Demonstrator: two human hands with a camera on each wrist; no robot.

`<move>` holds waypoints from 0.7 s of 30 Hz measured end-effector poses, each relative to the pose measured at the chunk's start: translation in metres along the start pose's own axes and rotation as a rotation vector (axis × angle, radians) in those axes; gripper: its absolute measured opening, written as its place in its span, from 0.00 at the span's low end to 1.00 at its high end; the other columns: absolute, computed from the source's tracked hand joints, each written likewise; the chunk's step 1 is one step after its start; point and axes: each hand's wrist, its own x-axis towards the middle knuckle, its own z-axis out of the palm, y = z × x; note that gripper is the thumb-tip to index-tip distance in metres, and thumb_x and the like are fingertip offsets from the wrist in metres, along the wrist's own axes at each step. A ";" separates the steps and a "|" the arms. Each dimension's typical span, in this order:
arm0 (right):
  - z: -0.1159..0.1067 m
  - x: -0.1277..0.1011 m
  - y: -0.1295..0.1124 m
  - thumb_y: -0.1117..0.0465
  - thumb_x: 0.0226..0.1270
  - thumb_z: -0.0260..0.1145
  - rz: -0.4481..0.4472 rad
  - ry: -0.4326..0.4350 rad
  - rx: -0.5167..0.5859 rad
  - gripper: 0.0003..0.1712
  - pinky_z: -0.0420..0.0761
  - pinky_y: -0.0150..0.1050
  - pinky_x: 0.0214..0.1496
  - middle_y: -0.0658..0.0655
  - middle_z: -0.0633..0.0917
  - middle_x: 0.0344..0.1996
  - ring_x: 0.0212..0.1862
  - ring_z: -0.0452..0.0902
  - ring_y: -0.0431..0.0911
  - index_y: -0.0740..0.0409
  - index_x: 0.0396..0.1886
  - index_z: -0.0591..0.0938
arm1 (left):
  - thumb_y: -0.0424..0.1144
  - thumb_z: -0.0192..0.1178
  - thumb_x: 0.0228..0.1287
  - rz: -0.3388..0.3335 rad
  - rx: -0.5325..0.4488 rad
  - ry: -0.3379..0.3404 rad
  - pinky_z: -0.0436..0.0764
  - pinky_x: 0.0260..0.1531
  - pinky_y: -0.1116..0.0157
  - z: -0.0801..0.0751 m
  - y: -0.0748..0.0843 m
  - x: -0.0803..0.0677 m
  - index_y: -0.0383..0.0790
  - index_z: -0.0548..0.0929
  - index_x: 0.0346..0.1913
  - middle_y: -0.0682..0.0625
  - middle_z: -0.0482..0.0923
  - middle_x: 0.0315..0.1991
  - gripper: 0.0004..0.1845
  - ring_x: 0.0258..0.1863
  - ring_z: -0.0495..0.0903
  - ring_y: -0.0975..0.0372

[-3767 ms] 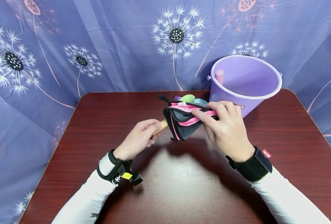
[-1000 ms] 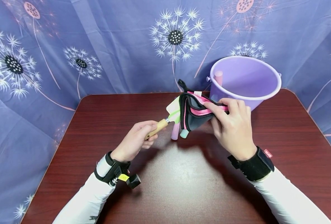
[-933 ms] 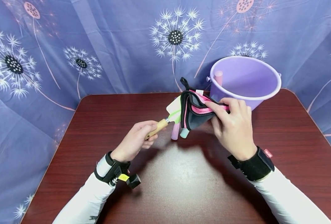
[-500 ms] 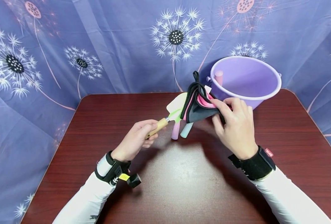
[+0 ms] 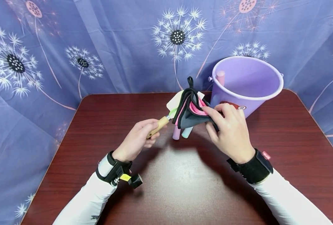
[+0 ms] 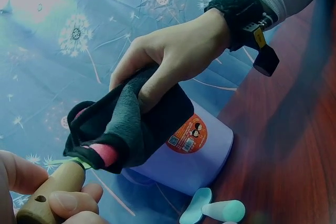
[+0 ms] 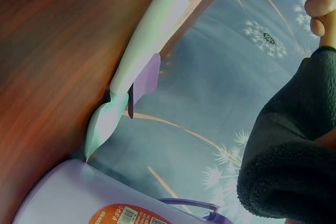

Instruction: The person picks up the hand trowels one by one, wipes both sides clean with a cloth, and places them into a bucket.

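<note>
The dark cloth point(image 5: 189, 113) with pink trim is bunched over the blade of a small trowel point(image 5: 170, 110), held above the table point(image 5: 104, 125) near its far edge. The right hand point(image 5: 229, 131) grips the cloth — fingers curled round it. The left hand point(image 5: 136, 140) holds the trowel's wooden handle point(image 5: 158, 125). A purple bucket point(image 5: 246, 84) stands just beside them, toward the far right corner.

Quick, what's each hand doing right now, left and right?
Left hand: grips the wooden handle of a small trowel.
Right hand: holds the black and pink cloth wrapped over the trowel's blade.
</note>
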 end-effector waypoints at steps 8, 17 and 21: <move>0.001 0.001 -0.004 0.63 0.69 0.54 -0.089 0.012 0.022 0.26 0.62 0.60 0.37 0.65 0.80 0.42 0.40 0.73 0.64 0.53 0.61 0.88 | 0.39 0.47 0.82 -0.013 -0.033 -0.002 0.53 0.19 0.70 -0.001 -0.001 0.001 0.30 0.80 0.54 0.51 0.65 0.26 0.16 0.19 0.57 0.66; 0.002 0.002 -0.008 0.65 0.72 0.56 -0.149 0.057 0.045 0.22 0.64 0.63 0.39 0.66 0.82 0.43 0.42 0.74 0.67 0.51 0.58 0.90 | 0.38 0.46 0.82 -0.014 -0.070 -0.023 0.53 0.20 0.71 -0.002 0.001 0.001 0.29 0.80 0.52 0.50 0.62 0.25 0.16 0.19 0.57 0.65; 0.002 0.002 -0.008 0.65 0.74 0.58 -0.169 0.072 0.042 0.19 0.64 0.66 0.41 0.67 0.82 0.44 0.45 0.75 0.69 0.51 0.56 0.90 | 0.38 0.46 0.83 -0.011 -0.075 -0.027 0.53 0.19 0.71 -0.003 0.000 0.001 0.28 0.80 0.53 0.50 0.62 0.25 0.16 0.19 0.57 0.65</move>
